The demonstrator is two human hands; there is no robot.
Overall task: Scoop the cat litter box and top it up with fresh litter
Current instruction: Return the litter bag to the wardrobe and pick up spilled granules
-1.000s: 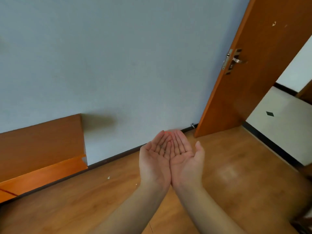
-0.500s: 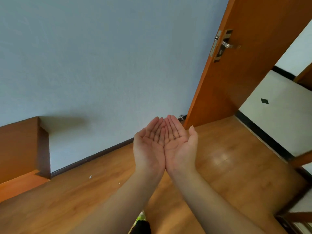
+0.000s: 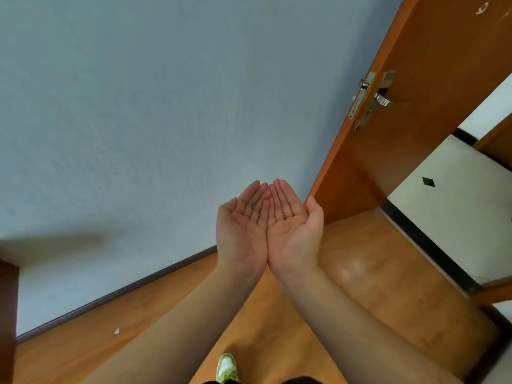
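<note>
Two bare hands, the left hand [image 3: 243, 231] and the right hand [image 3: 291, 231], are raised palm-up with their inner edges touching, fingers nearly straight, forming a shallow cup that grips nothing; only a few tiny dark specks [image 3: 284, 216], perhaps litter grains, lie on the fingers. No cat litter box, scoop or bag of fresh litter is in view, so where they stand cannot be told; what shows is a pale blue-grey painted wall [image 3: 166, 106], a glossy orange-brown wooden floor [image 3: 374, 273], an open orange wooden door [image 3: 432, 106] with a metal lever handle [image 3: 383, 100], and a white-and-green shoe [image 3: 227, 368] at the bottom edge. By judgement, litter is loose and granular, light by the scoopful yet heavy as a full bag, and would slip through any gap between the palms. A scoop would best be taken by its handle, and a bag supported beneath while tipped slowly, or grains will scatter and dust will rise.
</note>
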